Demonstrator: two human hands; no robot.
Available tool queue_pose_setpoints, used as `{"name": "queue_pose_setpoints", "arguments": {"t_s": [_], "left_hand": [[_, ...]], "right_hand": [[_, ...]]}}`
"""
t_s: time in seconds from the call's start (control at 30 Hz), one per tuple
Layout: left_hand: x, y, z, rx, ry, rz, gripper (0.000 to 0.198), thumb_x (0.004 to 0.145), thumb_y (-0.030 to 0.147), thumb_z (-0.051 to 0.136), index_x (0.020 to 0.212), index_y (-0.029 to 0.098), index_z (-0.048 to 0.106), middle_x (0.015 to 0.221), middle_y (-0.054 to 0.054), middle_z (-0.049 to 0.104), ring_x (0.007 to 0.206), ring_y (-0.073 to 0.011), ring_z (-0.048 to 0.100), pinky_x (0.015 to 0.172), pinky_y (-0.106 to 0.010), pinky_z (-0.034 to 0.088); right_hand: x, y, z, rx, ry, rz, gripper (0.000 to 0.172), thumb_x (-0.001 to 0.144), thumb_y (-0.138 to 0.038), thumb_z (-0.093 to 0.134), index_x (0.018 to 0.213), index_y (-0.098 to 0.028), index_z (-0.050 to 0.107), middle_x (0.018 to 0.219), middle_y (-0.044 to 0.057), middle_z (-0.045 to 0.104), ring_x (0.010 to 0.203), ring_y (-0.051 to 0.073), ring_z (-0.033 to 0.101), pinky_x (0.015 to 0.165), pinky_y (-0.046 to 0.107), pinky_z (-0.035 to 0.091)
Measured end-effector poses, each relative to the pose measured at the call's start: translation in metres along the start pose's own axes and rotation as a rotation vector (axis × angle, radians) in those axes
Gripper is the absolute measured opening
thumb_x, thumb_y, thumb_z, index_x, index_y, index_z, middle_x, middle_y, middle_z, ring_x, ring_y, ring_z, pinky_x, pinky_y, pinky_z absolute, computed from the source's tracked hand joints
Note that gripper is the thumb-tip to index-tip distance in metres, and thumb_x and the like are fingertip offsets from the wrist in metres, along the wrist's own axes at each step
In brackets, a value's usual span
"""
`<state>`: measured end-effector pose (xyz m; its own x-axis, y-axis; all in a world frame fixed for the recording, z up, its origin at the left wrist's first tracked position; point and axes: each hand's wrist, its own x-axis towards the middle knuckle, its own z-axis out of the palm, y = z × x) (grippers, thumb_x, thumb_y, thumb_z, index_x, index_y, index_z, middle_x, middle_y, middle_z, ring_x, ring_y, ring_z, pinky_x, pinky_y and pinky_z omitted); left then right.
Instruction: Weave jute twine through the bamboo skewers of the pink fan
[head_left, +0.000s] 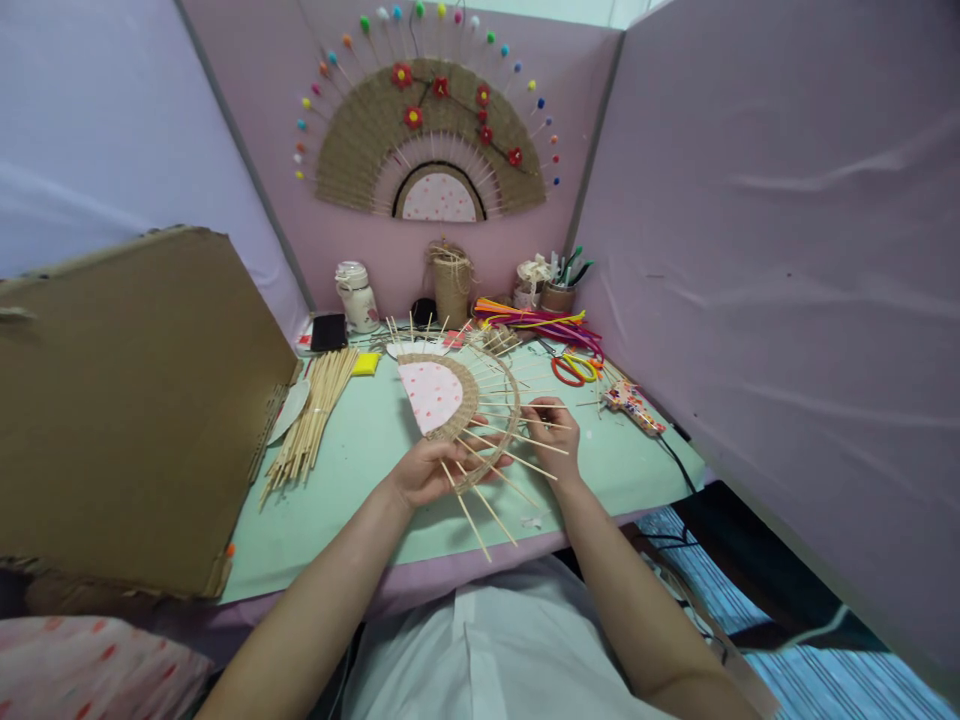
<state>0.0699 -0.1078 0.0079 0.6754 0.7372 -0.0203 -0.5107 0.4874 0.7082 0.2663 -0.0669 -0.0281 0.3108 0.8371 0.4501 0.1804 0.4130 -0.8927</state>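
Observation:
A half-round fan frame [470, 392] with thin wooden sticks fanning out from it is held up over the table. Its middle is white with pink dots, edged with twine, and an arc of twine weaves across the sticks. My left hand [431, 472] grips the lower edge of the frame, with fingers behind the sticks. At the right side, my right hand [553, 432] is closed by the stick ends and the twine arc. Its fingers are pinched together; what lies between them is too small to make out.
A bundle of sticks [319, 410] lies left, near a large cardboard sheet [142, 410]. Scissors [574, 369], a glue gun [634, 405] with its cord and bright pipe cleaners [540, 320] lie right. Behind stand a jar [357, 298] and twine roll [452, 285]. A finished fan [360, 140] hangs above.

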Motion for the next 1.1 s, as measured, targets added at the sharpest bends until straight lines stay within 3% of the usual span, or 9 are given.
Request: {"name": "queue_pose_setpoints", "arguments": {"t_s": [0.17, 0.4, 0.6, 1.1], "left_hand": [[-0.004, 0.004, -0.008, 0.032, 0.012, 0.02, 0.052, 0.067, 0.002, 0.053, 0.116, 0.018, 0.054, 0.124, -0.014, 0.06, 0.106, -0.0303, 0.061, 0.084, -0.037, 0.051], [-0.008, 0.01, -0.008, 0.137, 0.064, 0.082, 0.047, 0.069, 0.004, 0.056, 0.114, 0.017, 0.054, 0.119, -0.016, 0.063, 0.104, -0.034, 0.062, 0.091, -0.045, 0.045], [-0.013, 0.016, -0.009, 0.162, 0.092, 0.079, 0.048, 0.069, 0.002, 0.056, 0.115, 0.017, 0.053, 0.121, -0.016, 0.062, 0.105, -0.0343, 0.062, 0.087, -0.044, 0.047], [-0.022, 0.029, -0.017, 0.195, 0.127, -0.001, 0.046, 0.065, 0.003, 0.055, 0.109, 0.015, 0.057, 0.113, -0.014, 0.066, 0.1, -0.0329, 0.064, 0.09, -0.044, 0.047]], "right_hand": [[0.001, 0.0, -0.003, 0.01, -0.075, 0.007, 0.022, 0.075, -0.038, 0.063, 0.085, -0.018, 0.057, 0.078, 0.002, 0.062, 0.069, 0.015, 0.058, 0.065, 0.029, 0.047], [0.004, 0.006, -0.007, -0.01, -0.043, -0.014, 0.021, 0.076, -0.034, 0.061, 0.09, -0.019, 0.057, 0.09, 0.004, 0.062, 0.076, 0.016, 0.059, 0.07, 0.03, 0.047], [0.006, 0.011, -0.009, -0.034, 0.032, 0.0, 0.023, 0.076, -0.037, 0.062, 0.088, -0.018, 0.058, 0.077, 0.002, 0.06, 0.071, 0.015, 0.055, 0.068, 0.029, 0.045], [0.004, 0.003, -0.014, -0.312, 0.099, -0.265, 0.013, 0.083, -0.032, 0.057, 0.087, -0.02, 0.057, 0.083, 0.003, 0.062, 0.08, 0.018, 0.055, 0.082, 0.035, 0.039]]}}
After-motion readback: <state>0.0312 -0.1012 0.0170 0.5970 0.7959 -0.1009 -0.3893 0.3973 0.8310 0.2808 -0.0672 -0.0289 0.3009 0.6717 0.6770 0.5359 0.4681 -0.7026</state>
